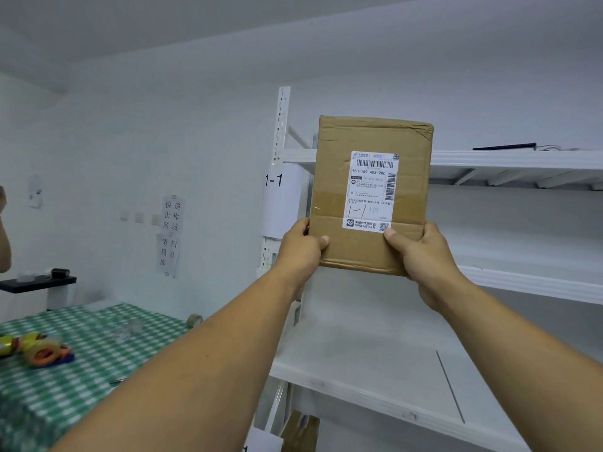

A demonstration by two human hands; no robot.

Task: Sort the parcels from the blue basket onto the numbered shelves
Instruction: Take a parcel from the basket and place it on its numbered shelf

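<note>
A brown cardboard parcel (pixel 332 190) is held upright in front of me, its white shipping label (pixel 370 190) facing me with "1-1" handwritten on it. My left hand (pixel 301 247) grips the parcel's lower left corner and my right hand (pixel 424 256) grips its lower right corner. Behind the parcel stands the white shelf rack (pixel 522 159). A paper tag reading "1-1" (pixel 277 199) hangs on the rack's left post, just left of the parcel. The blue basket is out of view.
A table with a green checked cloth (pixel 81 360) stands at the lower left with tape rolls (pixel 42 352) on it. Paper signs (pixel 171 234) hang on the wall. Another cardboard parcel (pixel 300 430) sits on a lower shelf. A dark flat object (pixel 504 146) lies on the top shelf.
</note>
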